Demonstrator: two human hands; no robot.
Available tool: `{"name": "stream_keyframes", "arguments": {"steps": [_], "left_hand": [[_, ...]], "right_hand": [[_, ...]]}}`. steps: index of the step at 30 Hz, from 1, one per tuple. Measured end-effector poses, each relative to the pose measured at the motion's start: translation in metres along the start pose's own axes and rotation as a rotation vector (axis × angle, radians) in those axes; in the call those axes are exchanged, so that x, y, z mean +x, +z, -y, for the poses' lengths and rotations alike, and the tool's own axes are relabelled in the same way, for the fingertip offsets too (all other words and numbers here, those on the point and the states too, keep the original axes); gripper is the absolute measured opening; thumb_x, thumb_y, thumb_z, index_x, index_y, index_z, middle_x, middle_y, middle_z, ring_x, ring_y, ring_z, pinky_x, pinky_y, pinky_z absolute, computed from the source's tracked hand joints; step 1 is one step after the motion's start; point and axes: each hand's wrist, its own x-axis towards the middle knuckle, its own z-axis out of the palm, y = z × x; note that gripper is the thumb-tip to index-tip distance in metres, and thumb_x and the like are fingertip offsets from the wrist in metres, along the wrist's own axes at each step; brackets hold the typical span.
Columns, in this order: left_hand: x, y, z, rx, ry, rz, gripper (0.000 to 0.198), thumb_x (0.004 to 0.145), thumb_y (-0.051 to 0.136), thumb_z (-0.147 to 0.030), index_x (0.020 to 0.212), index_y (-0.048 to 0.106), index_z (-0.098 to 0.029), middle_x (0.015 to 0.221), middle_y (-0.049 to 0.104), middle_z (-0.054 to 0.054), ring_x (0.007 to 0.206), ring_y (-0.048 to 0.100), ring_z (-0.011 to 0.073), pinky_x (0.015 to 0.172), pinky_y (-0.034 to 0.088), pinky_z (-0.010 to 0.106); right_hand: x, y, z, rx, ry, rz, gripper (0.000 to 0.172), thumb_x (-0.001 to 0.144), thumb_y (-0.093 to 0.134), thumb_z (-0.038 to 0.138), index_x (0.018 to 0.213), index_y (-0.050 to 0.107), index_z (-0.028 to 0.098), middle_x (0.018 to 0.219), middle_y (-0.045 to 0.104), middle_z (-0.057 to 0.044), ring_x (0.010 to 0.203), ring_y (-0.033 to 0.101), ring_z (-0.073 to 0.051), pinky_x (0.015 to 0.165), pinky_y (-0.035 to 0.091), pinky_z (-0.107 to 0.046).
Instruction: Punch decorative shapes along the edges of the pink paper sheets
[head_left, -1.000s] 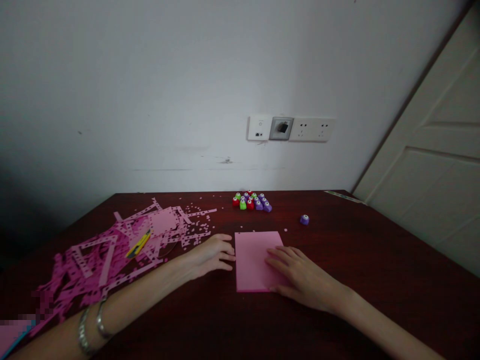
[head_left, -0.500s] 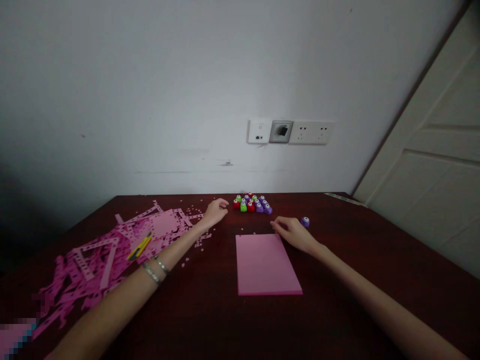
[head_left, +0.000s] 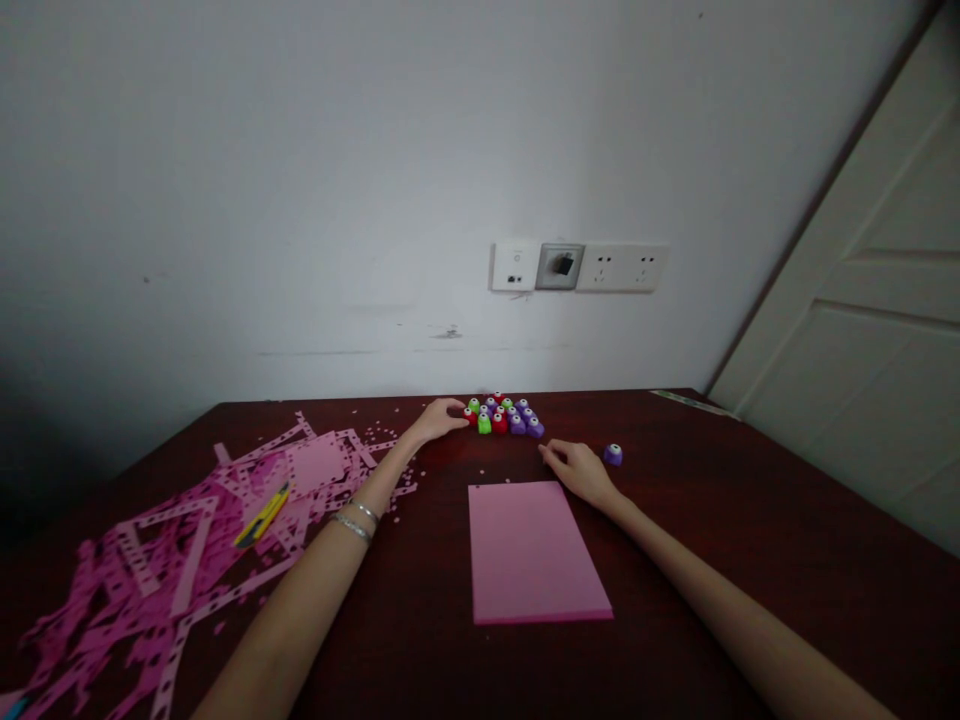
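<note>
My left hand (head_left: 441, 419) reaches to the left end of a cluster of small craft punches. Its thumb and fingers are parted around the nearest red craft punch (head_left: 469, 415), touching or almost touching it. Beside that one stand green (head_left: 484, 424), red (head_left: 499, 423) and purple (head_left: 535, 427) punches, each with a white-ringed knob. My right hand (head_left: 579, 468) rests loosely bent on the table, fingers slightly apart and holding nothing visible. It lies by the far right corner of a pink paper stack (head_left: 536, 555). A single purple craft punch (head_left: 613, 455) sits to its right.
Punched pink paper strips (head_left: 191, 560) are heaped at the left, with a yellow utility knife (head_left: 262, 515) on top. Tiny pink cutouts lie scattered near them. Behind the dark red table (head_left: 705, 540) is a wall with sockets (head_left: 619, 268); a white door is at the right.
My left hand has moved right, up to the red punch at the end of the cluster. My right hand stays by the paper corner. The view has shifted slightly.
</note>
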Motion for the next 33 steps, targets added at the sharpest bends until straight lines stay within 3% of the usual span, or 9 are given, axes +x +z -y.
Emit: {"name": "stream_keyframes", "arguments": {"steps": [6, 13, 21, 26, 33], "left_hand": [[0.006, 0.002, 0.008, 0.078, 0.11, 0.018, 0.031, 0.068, 0.063, -0.03, 0.095, 0.065, -0.014, 0.099, 0.065, 0.008, 0.084, 0.057, 0.0195, 0.078, 0.042, 0.029], [0.009, 0.003, 0.016, 0.137, 0.104, -0.007, 0.027, 0.071, 0.061, -0.032, 0.089, 0.066, -0.013, 0.09, 0.065, 0.007, 0.079, 0.056, 0.0183, 0.074, 0.042, 0.028], [-0.001, 0.003, 0.004, 0.159, 0.063, -0.042, 0.03, 0.067, 0.064, -0.038, 0.082, 0.066, -0.012, 0.073, 0.063, 0.004, 0.067, 0.053, 0.0151, 0.063, 0.04, 0.025], [-0.01, -0.004, -0.015, 0.108, 0.056, -0.064, 0.028, 0.067, 0.063, -0.037, 0.081, 0.064, -0.012, 0.065, 0.059, 0.0, 0.061, 0.05, 0.0126, 0.057, 0.037, 0.023], [-0.032, -0.023, -0.069, 0.07, 0.173, -0.036, 0.027, 0.068, 0.062, -0.037, 0.082, 0.062, -0.013, 0.063, 0.055, 0.0, 0.057, 0.047, 0.011, 0.054, 0.035, 0.023]], "right_hand": [[0.001, -0.001, 0.001, -0.005, -0.003, 0.01, 0.038, 0.086, 0.036, 0.043, 0.065, 0.056, 0.02, 0.061, 0.061, -0.002, 0.058, 0.056, -0.017, 0.056, 0.036, -0.025], [0.0, -0.002, 0.003, -0.012, -0.003, 0.014, 0.037, 0.086, 0.036, 0.042, 0.066, 0.057, 0.019, 0.062, 0.061, -0.002, 0.058, 0.056, -0.016, 0.056, 0.035, -0.025], [0.0, -0.001, 0.002, -0.015, -0.01, 0.011, 0.035, 0.086, 0.037, 0.041, 0.066, 0.056, 0.019, 0.061, 0.06, -0.001, 0.056, 0.055, -0.015, 0.055, 0.034, -0.024], [0.0, -0.004, 0.003, 0.079, -0.031, 0.02, 0.036, 0.086, 0.038, 0.042, 0.067, 0.057, 0.018, 0.062, 0.06, -0.001, 0.058, 0.055, -0.015, 0.057, 0.037, -0.025], [0.021, -0.034, 0.032, 0.302, -0.216, 0.06, 0.03, 0.082, 0.047, 0.038, 0.083, 0.064, 0.014, 0.075, 0.064, -0.004, 0.066, 0.055, -0.015, 0.061, 0.041, -0.026]]}}
